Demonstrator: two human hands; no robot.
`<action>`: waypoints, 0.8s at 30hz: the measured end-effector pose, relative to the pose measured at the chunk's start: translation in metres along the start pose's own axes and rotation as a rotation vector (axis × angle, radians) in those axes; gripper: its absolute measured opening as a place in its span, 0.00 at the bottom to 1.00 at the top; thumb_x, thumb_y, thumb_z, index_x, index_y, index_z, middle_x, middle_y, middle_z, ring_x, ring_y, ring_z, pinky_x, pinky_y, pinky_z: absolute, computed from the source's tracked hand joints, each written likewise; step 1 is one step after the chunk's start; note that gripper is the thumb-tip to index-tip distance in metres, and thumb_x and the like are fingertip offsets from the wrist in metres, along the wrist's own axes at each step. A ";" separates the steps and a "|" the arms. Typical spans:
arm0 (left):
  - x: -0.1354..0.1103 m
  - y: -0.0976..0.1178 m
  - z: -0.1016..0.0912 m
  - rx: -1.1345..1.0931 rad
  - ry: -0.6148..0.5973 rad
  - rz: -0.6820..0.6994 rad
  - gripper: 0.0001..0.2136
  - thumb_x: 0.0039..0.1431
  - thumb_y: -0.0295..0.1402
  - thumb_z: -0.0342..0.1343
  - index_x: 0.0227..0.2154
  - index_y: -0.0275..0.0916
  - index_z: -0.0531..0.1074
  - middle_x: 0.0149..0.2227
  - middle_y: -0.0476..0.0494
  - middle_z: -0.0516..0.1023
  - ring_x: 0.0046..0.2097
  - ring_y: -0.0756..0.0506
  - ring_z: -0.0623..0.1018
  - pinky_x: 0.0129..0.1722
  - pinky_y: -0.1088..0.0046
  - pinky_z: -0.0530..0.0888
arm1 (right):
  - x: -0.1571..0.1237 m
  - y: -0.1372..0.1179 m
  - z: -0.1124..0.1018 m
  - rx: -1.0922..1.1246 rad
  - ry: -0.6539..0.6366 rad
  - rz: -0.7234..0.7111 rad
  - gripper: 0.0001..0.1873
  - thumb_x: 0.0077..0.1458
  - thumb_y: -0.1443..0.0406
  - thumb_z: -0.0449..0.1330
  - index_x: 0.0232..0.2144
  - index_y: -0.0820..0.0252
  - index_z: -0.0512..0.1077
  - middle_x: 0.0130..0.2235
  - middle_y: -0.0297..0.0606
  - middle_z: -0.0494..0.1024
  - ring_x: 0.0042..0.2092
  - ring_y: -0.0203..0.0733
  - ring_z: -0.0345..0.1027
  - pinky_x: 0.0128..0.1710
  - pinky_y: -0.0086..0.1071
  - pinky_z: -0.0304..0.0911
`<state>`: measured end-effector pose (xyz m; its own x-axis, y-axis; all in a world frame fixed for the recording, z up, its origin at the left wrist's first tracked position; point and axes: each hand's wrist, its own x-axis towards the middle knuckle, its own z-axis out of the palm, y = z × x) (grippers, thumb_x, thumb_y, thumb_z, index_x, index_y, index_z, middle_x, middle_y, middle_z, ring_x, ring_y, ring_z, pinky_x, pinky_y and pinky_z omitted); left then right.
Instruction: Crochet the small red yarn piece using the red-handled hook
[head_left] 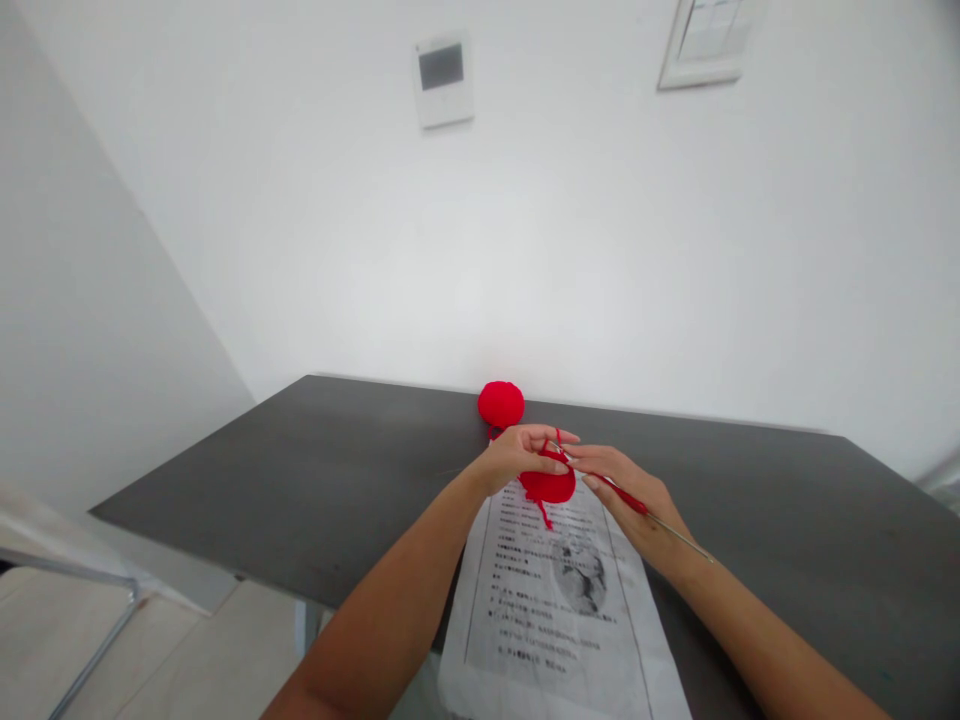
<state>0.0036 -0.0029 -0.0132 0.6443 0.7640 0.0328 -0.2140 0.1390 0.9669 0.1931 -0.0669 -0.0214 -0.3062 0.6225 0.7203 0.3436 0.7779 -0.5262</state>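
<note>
A small red crochet piece (549, 484) is pinched in my left hand (517, 456), between thumb and fingers. Red yarn loops over a finger of that hand, and a short tail dangles below the piece. My right hand (628, 488) is closed around a crochet hook (628, 499) with a red grip and metal shaft. Its tip meets the top edge of the piece, close to my left fingertips. Behind my left hand, a red ball of yarn (501, 404) rests near the table's far edge. Exactly how the hook sits in the stitches is too small to tell.
Under my hands lies a printed sheet (555, 640) with text and a dark picture, reaching to the near edge of the dark grey table (360, 450). A white wall stands directly behind, bearing a panel with a screen (442, 80). Metal chair tubing (97, 640) shows at lower left.
</note>
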 end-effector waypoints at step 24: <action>0.000 0.006 0.001 0.088 0.124 0.114 0.18 0.37 0.30 0.67 0.36 0.35 0.78 0.24 0.51 0.71 0.27 0.54 0.69 0.31 0.76 0.63 | 0.002 0.007 -0.004 0.291 0.151 0.384 0.10 0.58 0.58 0.59 0.34 0.54 0.78 0.41 0.38 0.81 0.43 0.44 0.74 0.46 0.38 0.68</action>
<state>0.0027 -0.0024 -0.0073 0.5229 0.8443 0.1173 -0.2118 -0.0046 0.9773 0.1985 -0.0601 -0.0218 -0.0668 0.8655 0.4965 0.1377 0.5008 -0.8545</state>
